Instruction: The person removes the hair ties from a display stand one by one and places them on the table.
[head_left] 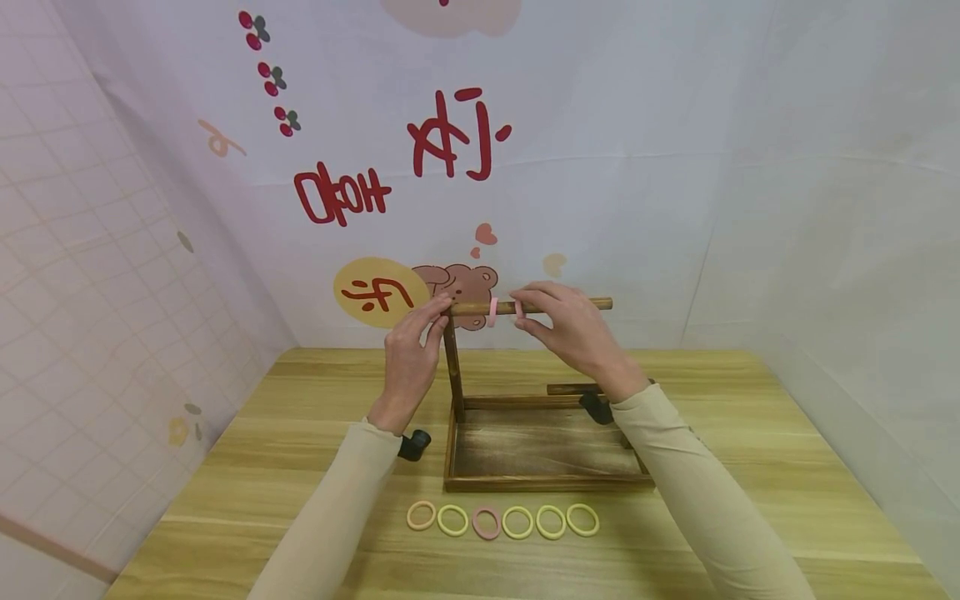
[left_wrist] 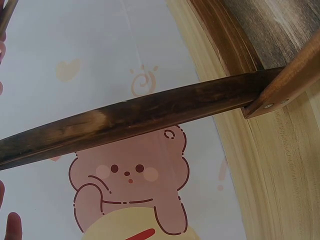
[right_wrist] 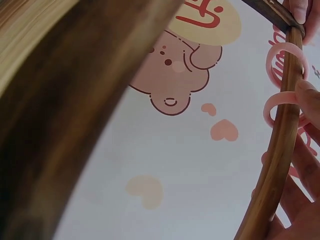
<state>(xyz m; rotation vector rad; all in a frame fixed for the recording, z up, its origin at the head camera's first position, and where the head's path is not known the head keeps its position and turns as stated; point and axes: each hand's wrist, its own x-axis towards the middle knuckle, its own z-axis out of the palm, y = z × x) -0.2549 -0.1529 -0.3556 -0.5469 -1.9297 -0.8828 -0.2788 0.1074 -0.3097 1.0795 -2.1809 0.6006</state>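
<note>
A wooden bar runs sideways from the top of an upright post on a wooden stand; its right end is free. My left hand pinches the corner where bar and post meet. Two pink rings hang round the bar. The left ring hangs loose, while my right hand pinches the other pink ring between thumb and fingers. In the left wrist view the post crosses the frame, and only fingertips show at the left edge.
The stand's tray-like base sits on the wooden table. Before it lie several rings in a row, mostly yellow rings with one pinkish ring. A dark wooden piece shows behind the base. A printed cloth hangs behind.
</note>
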